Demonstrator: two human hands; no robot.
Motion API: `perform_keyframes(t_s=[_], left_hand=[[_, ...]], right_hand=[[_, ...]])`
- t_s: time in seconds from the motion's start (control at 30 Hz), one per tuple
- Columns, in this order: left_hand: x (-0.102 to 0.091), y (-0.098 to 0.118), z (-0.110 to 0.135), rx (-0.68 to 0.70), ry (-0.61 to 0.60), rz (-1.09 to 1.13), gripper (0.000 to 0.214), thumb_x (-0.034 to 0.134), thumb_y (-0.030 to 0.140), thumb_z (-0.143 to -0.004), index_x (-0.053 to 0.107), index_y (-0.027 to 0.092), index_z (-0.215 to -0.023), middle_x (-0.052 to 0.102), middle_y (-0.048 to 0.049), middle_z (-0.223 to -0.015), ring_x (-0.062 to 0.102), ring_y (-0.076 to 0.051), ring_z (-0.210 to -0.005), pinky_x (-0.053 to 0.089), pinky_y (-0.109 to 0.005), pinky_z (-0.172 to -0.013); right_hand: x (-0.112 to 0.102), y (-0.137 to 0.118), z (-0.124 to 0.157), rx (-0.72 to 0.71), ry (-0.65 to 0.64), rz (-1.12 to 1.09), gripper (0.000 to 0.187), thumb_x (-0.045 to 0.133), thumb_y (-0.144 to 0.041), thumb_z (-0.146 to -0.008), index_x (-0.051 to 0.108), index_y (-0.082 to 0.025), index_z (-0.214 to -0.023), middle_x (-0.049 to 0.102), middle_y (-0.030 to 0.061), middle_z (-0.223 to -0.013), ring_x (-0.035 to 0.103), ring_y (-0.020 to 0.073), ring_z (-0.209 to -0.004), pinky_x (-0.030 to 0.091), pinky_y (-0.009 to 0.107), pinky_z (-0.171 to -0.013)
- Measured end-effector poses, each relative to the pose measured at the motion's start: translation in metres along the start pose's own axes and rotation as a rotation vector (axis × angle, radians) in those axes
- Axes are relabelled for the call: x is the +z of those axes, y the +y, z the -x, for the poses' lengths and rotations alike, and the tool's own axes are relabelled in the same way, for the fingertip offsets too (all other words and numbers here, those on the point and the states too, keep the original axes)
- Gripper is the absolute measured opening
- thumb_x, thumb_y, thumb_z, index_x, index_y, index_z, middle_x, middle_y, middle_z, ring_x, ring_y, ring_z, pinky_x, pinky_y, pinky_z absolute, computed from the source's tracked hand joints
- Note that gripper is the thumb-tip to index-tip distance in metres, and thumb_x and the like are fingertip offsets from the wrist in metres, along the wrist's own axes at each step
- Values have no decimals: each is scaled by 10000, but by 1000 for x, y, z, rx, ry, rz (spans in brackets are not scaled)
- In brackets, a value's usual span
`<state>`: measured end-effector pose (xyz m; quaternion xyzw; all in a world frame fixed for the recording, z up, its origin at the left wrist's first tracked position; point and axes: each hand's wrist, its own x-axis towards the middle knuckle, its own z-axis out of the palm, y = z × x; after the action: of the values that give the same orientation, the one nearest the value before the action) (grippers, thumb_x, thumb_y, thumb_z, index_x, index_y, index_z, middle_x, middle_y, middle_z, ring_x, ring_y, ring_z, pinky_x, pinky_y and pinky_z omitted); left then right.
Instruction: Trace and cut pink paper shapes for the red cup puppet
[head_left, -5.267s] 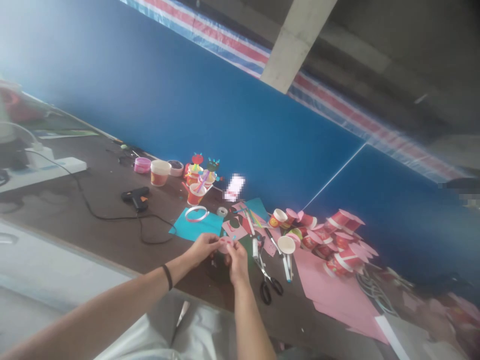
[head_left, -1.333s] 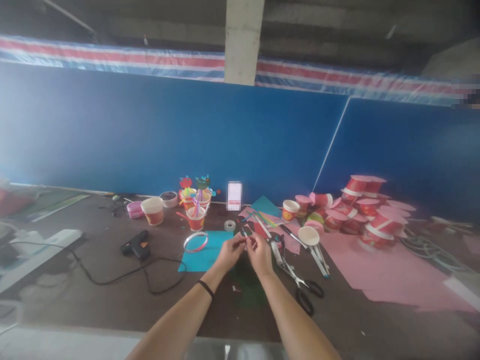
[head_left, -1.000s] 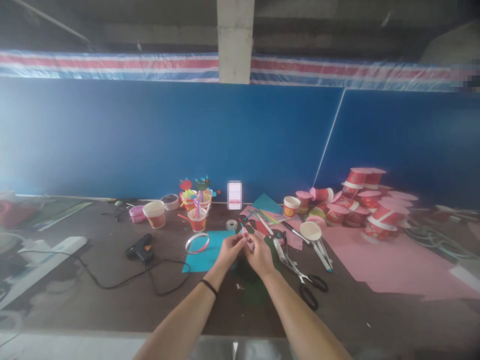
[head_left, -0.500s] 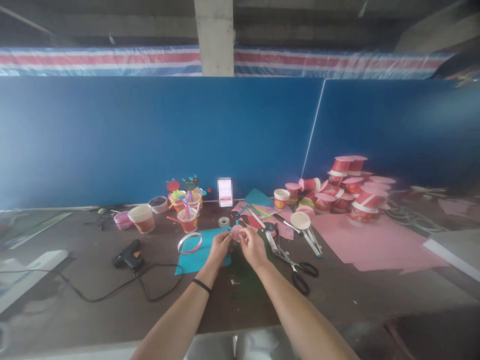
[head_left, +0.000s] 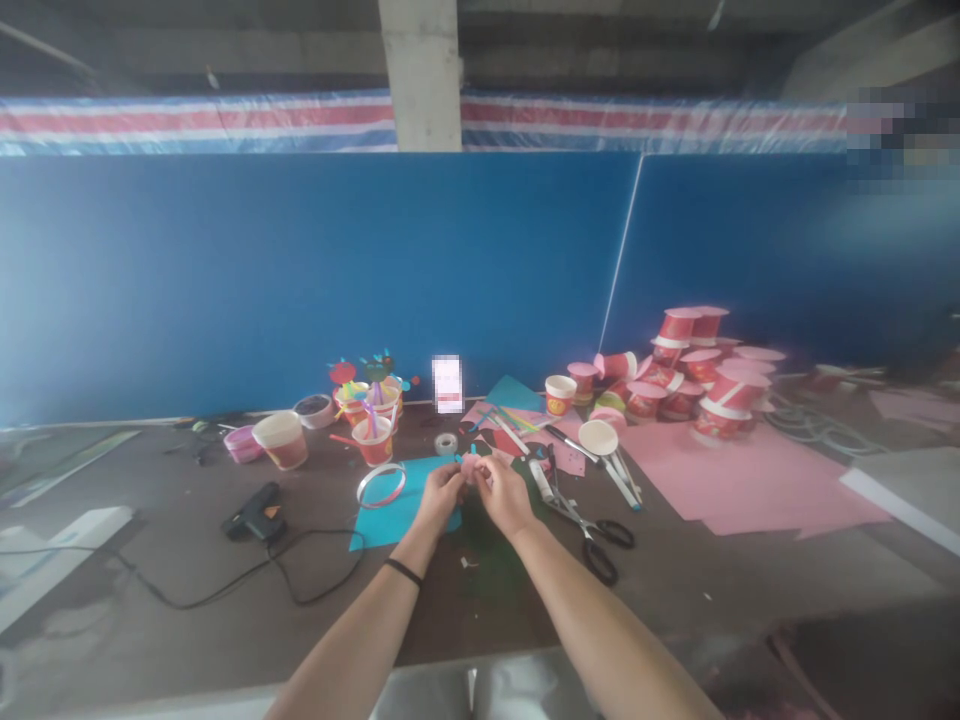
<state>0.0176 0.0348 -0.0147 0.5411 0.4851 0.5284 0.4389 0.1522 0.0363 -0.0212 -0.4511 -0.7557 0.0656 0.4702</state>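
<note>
Between my two hands is a small round pink paper piece (head_left: 471,468) with little blue strips at its top edge. My left hand (head_left: 441,492) pinches its left side, and my right hand (head_left: 504,492) grips its right side. Fingers cover part of the piece. Under and beside my left hand lies a blue paper sheet (head_left: 405,515), with a white and pink ring (head_left: 361,488) on it. A roll of tape (head_left: 446,443) sits just beyond my hands. Scissors (head_left: 581,520) with black handles lie to the right of my right hand, near a white glue stick (head_left: 541,481).
On the left lies a black glue gun (head_left: 256,512) with a trailing cord. Paper cups (head_left: 280,440) and a cup of straws (head_left: 373,442) stand behind it. Stacked red cups (head_left: 724,400) with pink discs rise by pink sheets (head_left: 697,480) at right. A phone (head_left: 448,385) leans at the back.
The camera view has shifted slightly. Both hands stay on the pink paper piece, which seems slightly turned between the fingers.
</note>
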Motion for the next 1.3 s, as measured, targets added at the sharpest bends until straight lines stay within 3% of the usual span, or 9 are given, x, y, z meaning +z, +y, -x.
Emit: perform_keyframes(t_s=[0.9, 1.3], left_hand=[[1, 1, 0, -44, 68, 12, 266, 580, 392, -658, 599, 131, -604, 537, 5, -514, 438, -80, -419, 321, -196, -420], [1, 1, -1, -2, 45, 11, 325, 589, 440, -668, 597, 128, -576, 512, 14, -482, 411, -73, -411, 294, -194, -413]], right_hand=[[-2, -2, -1, 0, 6, 38, 87, 470, -163, -817, 547, -198, -838, 580, 24, -793, 581, 140, -719, 434, 213, -644], [-3, -5, 0, -38, -38, 86, 140, 458, -174, -842, 574, -217, -908, 592, 26, -868, 590, 129, -716, 426, 197, -625]])
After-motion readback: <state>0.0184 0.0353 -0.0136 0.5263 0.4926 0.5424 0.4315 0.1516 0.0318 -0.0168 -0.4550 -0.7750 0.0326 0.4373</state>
